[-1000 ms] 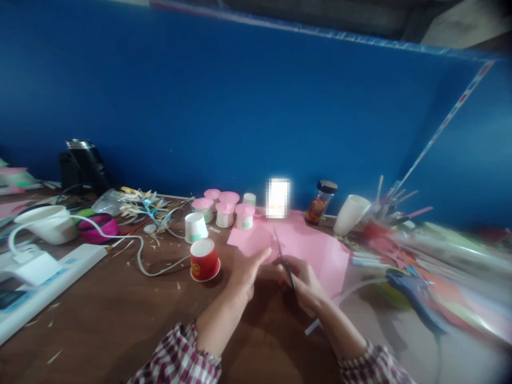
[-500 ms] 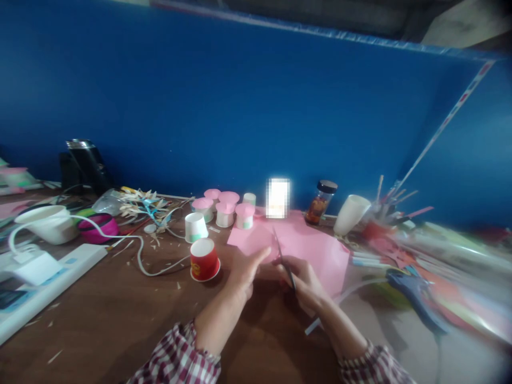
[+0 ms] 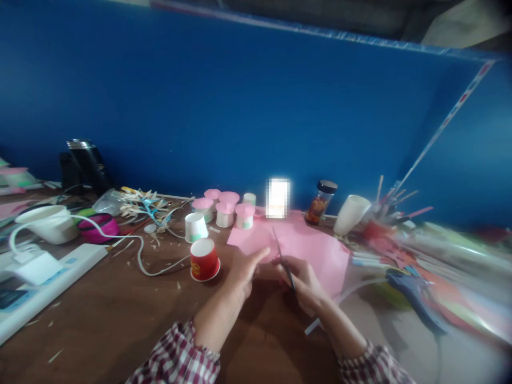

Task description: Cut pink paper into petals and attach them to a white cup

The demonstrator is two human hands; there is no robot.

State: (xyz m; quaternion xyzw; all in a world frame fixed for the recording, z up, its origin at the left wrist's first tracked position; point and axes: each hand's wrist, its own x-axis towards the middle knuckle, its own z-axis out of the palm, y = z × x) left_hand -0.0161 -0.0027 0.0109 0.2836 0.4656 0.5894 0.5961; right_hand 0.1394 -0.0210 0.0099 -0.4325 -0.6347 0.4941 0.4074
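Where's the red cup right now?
In the head view, the red cup stands left of centre on the brown table, beside the left hand and just in front of a white cup.

Both sleeves [image 3: 180, 352] have little checks, dark red and white. The cloth puckers at each cuff [image 3: 206, 349], like a small frill. Left hand [image 3: 243, 274] and right hand [image 3: 303, 281] are bare.

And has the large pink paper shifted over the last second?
No: the pink paper lies in the same place relative to the blue wall and lidded jar.
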